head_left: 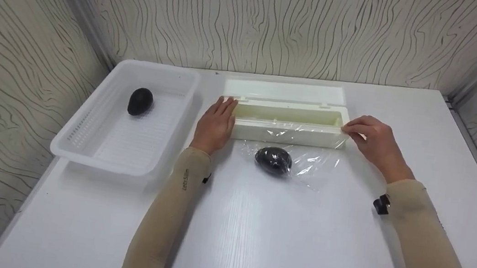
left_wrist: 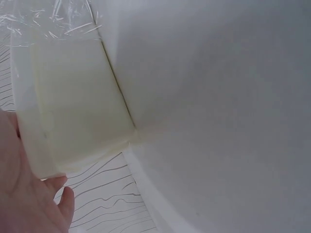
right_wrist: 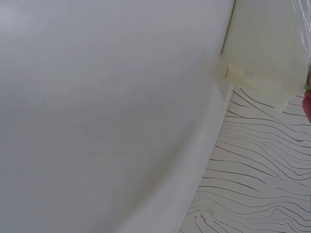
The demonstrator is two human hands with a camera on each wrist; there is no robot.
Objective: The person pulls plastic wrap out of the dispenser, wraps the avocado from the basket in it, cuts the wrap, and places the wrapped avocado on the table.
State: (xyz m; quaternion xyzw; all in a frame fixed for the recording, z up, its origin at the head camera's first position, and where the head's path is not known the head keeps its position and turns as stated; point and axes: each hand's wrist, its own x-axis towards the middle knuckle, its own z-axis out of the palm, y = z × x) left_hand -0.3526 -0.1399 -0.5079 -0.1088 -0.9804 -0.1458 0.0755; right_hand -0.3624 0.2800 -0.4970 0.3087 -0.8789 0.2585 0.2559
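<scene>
A long white plastic wrap box (head_left: 289, 136) lies near the back of the table, its lid (head_left: 285, 92) folded back. My left hand (head_left: 215, 124) rests on the box's left end with fairly straight fingers; the left wrist view shows its palm (left_wrist: 29, 194) beside that end. At the front right corner, my right hand (head_left: 373, 140) pinches with thumb and fingertips, where a small green piece (right_wrist: 307, 86) shows at the box edge. Clear plastic wrap (head_left: 313, 158) comes down over the box front and drapes on a dark avocado (head_left: 274, 160) lying before it.
To the left stands a white perforated plastic basket (head_left: 119, 165) with a second dark avocado (head_left: 140, 101) in it. Wood-patterned panels (head_left: 280, 24) rise behind the table (head_left: 287, 251) and at both sides.
</scene>
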